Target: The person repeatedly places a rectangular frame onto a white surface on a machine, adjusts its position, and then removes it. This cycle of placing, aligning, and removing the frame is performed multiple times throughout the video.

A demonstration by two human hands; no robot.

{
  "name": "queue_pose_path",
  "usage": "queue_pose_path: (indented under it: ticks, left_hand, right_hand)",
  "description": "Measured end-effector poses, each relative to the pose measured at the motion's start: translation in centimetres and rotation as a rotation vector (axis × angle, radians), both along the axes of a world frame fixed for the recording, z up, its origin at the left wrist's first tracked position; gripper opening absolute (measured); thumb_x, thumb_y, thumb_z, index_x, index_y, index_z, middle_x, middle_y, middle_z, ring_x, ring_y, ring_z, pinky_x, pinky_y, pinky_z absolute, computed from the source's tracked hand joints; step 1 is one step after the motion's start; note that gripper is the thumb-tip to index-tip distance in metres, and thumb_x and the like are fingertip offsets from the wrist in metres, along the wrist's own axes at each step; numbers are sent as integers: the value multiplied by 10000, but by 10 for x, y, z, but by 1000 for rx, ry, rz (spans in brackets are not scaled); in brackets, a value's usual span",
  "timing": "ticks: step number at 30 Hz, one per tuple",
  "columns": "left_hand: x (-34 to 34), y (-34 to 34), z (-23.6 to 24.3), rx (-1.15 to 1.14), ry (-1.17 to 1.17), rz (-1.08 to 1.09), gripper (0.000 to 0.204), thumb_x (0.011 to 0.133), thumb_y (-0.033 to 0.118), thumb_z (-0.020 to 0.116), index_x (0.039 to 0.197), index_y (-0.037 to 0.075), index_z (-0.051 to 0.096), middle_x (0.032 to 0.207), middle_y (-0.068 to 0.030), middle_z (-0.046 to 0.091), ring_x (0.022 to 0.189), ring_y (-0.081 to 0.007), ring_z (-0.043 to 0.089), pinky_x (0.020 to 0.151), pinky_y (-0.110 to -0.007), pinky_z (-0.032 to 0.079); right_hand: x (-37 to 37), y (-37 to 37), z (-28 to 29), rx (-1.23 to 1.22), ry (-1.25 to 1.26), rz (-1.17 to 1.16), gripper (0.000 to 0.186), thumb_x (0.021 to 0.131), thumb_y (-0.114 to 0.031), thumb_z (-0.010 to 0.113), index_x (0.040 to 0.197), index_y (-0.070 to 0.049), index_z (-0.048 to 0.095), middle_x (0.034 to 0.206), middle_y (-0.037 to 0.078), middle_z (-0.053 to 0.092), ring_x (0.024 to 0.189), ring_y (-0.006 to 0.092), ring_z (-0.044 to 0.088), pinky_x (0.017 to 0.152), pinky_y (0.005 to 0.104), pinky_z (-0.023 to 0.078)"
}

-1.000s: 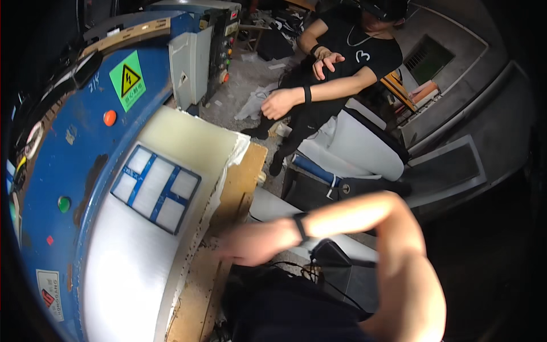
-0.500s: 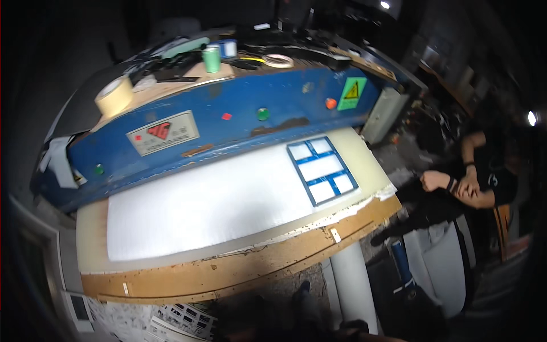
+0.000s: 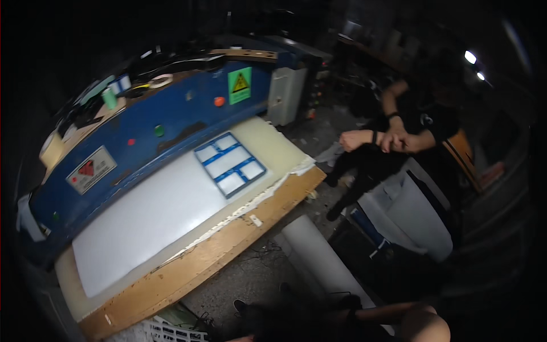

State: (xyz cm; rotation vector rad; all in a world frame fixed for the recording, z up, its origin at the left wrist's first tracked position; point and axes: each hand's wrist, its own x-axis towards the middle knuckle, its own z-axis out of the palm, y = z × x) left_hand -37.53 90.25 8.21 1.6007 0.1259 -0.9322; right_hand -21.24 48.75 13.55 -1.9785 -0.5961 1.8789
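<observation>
Dark clothing (image 3: 279, 324) is worn; the right forearm (image 3: 388, 312) is left bare, circled by a dark wristband (image 3: 352, 316); a dark shoe (image 3: 240, 308) is seen below.

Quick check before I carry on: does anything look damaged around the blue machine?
Yes: the cream pad has a ragged, torn-looking edge along the wooden board, and dark patches on the blue machine look like worn paint.

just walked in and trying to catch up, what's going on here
A blue divided frame lies on a white sheet in front of a blue machine, with no hand touching it. The camera wearer's right forearm shows at the lower edge, but I can't make out what either of the wearer's hands is doing. To the right, another person has one hand on their other forearm.
</observation>
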Motion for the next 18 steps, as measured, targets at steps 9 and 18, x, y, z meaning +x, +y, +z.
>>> queue_pose_path:
  ticks: [9, 18]
  left_hand:
    - [94, -10, 27, 194, -29, -74, 291, 1007, 239, 520, 1261, 120, 598, 1050, -84, 636, 897, -162, 608, 720, -343, 486]
    - [86, -15, 33, 273, 11, -79, 299, 1005, 232, 511, 1266, 114, 598, 1082, -97, 630, 934, -174, 603, 756, -346, 478]
  right_hand:
    - [-34, -3, 30, 80, -83, -255, 542, 925, -361, 609, 1312, 16, 572, 1282, 236, 615, 1177, 344, 574, 968, 460, 440]
    - [-27, 47, 17, 212, -151, -199, 528, 926, -360, 606, 1306, 6, 576, 1259, 230, 622, 1153, 346, 583, 948, 460, 449]
